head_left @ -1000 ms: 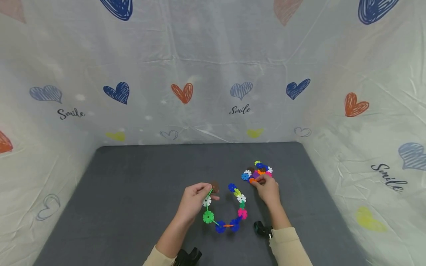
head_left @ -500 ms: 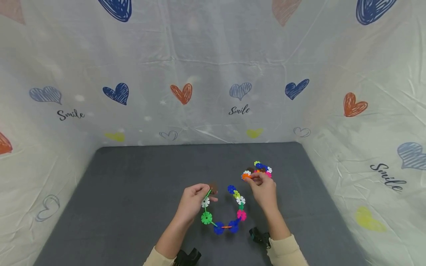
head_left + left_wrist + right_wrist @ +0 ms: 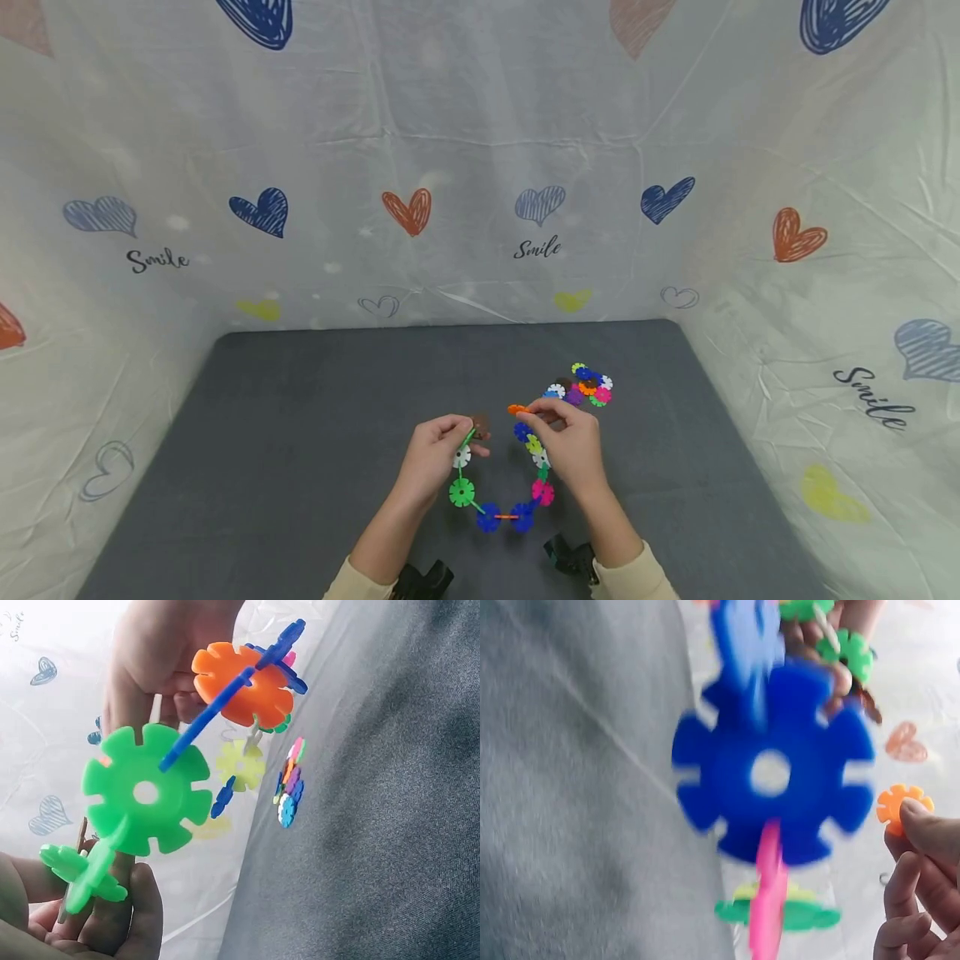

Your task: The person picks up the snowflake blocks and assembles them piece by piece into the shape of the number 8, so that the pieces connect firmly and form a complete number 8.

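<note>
My left hand point(image 3: 435, 454) pinches one end of a chain of slotted, flower-shaped plastic discs, where a brown disc point(image 3: 481, 426) and a small green disc point(image 3: 86, 877) meet. The chain hangs in a U; a larger green disc point(image 3: 462, 492), blue discs point(image 3: 488, 517) and a pink disc point(image 3: 543, 492) form its sides and bottom. Its other end, a blue disc point(image 3: 522, 432), is free. Between thumb and fingers my right hand point(image 3: 573, 446) holds a loose orange disc point(image 3: 905, 806), just above that free end and apart from it.
A pile of mixed discs point(image 3: 587, 389) lies on the dark grey table point(image 3: 315, 433), beyond my right hand. A white cloth point(image 3: 465, 108) with printed hearts encloses the back and sides. Black cameras point(image 3: 423, 579) sit at both wrists.
My right hand has lifted the orange disc from the pile and brought it left and nearer, to above the chain's free end. My left hand has hardly moved.
</note>
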`<state>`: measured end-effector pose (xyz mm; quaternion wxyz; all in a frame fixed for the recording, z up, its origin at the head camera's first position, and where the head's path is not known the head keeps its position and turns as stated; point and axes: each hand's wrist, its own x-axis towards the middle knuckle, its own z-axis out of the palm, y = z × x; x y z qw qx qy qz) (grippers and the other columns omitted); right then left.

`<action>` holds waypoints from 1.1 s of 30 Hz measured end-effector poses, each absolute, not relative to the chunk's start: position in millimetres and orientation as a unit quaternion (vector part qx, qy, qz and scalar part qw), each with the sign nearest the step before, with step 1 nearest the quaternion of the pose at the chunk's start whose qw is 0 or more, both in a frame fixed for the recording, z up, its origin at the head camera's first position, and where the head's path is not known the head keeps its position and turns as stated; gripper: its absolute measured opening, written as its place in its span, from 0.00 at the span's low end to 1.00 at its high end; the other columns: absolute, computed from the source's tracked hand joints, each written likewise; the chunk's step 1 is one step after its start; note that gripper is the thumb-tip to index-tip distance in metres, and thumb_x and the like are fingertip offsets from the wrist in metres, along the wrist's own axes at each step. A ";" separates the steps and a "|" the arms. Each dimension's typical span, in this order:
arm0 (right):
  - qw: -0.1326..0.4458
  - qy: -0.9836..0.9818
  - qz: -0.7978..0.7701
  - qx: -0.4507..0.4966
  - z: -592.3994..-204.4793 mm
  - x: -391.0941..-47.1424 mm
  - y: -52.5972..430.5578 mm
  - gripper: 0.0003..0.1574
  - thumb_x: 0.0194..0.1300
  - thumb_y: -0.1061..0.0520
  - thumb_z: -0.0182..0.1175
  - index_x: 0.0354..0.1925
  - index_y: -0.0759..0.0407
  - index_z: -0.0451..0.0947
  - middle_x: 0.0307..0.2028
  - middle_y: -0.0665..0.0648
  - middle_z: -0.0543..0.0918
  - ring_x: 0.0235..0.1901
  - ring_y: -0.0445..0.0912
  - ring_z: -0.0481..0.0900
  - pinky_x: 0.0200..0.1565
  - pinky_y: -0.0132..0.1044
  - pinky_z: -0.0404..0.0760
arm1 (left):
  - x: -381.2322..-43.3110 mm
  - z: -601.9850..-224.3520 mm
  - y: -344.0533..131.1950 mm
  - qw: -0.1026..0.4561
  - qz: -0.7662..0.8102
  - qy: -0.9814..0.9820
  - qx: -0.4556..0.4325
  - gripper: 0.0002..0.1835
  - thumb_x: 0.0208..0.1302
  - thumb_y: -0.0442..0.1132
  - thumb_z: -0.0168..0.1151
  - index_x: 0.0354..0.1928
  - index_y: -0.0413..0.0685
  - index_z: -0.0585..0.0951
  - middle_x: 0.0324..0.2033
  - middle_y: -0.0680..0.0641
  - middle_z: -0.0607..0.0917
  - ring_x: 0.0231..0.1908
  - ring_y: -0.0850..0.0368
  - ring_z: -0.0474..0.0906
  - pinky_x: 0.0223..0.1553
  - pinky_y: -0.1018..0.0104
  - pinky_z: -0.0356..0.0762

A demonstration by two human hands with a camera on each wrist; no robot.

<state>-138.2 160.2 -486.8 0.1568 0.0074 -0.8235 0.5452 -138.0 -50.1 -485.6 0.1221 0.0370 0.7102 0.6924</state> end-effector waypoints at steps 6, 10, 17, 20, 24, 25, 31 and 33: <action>0.161 -0.821 0.546 0.047 -486.6 -131.8 149.9 0.05 0.57 0.49 0.75 0.32 0.44 0.87 0.25 0.44 0.86 0.23 0.41 0.78 0.23 0.33 0.76 | -137.1 -485.2 -49.6 0.114 0.692 0.712 0.034 0.17 0.78 0.43 0.54 0.50 0.37 0.85 0.43 0.36 0.88 0.34 0.52 0.89 0.62 0.45 0.74; 0.166 -0.820 0.545 0.061 -487.9 -130.6 145.4 0.05 0.56 0.53 0.76 0.32 0.44 0.88 0.27 0.43 0.86 0.24 0.41 0.79 0.22 0.32 0.75 | -136.1 -484.4 -49.8 0.112 0.691 0.714 0.033 0.18 0.77 0.45 0.55 0.50 0.38 0.85 0.44 0.39 0.88 0.34 0.50 0.88 0.61 0.45 0.74; 0.163 -0.828 0.526 0.102 -487.3 -132.5 147.0 0.06 0.55 0.58 0.76 0.32 0.48 0.89 0.28 0.45 0.88 0.26 0.43 0.81 0.25 0.32 0.78 | -135.9 -485.5 -50.8 0.111 0.685 0.719 0.033 0.18 0.77 0.46 0.55 0.50 0.40 0.86 0.44 0.42 0.87 0.34 0.46 0.88 0.61 0.43 0.74; 0.163 -0.836 0.510 0.118 -486.8 -134.0 149.1 0.07 0.55 0.59 0.76 0.32 0.49 0.89 0.29 0.45 0.88 0.26 0.39 0.81 0.26 0.32 0.80 | -135.9 -485.0 -51.0 0.112 0.683 0.721 0.032 0.17 0.77 0.46 0.55 0.49 0.40 0.86 0.44 0.42 0.87 0.34 0.44 0.88 0.60 0.44 0.75; 0.155 -0.844 0.501 0.113 -485.9 -134.8 150.3 0.06 0.55 0.59 0.76 0.32 0.49 0.89 0.28 0.46 0.88 0.26 0.37 0.81 0.27 0.31 0.81 | -136.1 -484.4 -50.7 0.115 0.683 0.721 0.037 0.17 0.77 0.45 0.55 0.48 0.39 0.86 0.43 0.41 0.87 0.34 0.44 0.88 0.59 0.45 0.76; 0.152 -0.845 0.500 0.109 -485.6 -134.8 150.5 0.06 0.55 0.58 0.76 0.32 0.49 0.89 0.28 0.45 0.88 0.25 0.37 0.81 0.27 0.31 0.81 | -136.1 -484.5 -50.6 0.115 0.682 0.721 0.039 0.17 0.77 0.45 0.55 0.48 0.39 0.86 0.42 0.41 0.88 0.33 0.45 0.88 0.59 0.45 0.76; 0.157 -0.847 0.496 0.108 -483.9 -134.2 151.3 0.05 0.55 0.58 0.76 0.32 0.50 0.89 0.28 0.45 0.88 0.25 0.37 0.81 0.27 0.31 0.81 | -136.0 -486.5 -51.1 0.113 0.681 0.722 0.045 0.17 0.78 0.44 0.54 0.48 0.39 0.86 0.41 0.41 0.88 0.32 0.50 0.88 0.60 0.44 0.75; 0.163 -0.848 0.492 0.111 -484.0 -134.1 151.2 0.05 0.55 0.58 0.76 0.31 0.50 0.89 0.27 0.45 0.88 0.25 0.36 0.81 0.27 0.31 0.81 | -136.5 -487.5 -51.2 0.112 0.682 0.721 0.045 0.17 0.78 0.45 0.54 0.48 0.39 0.86 0.41 0.42 0.88 0.31 0.50 0.88 0.60 0.45 0.76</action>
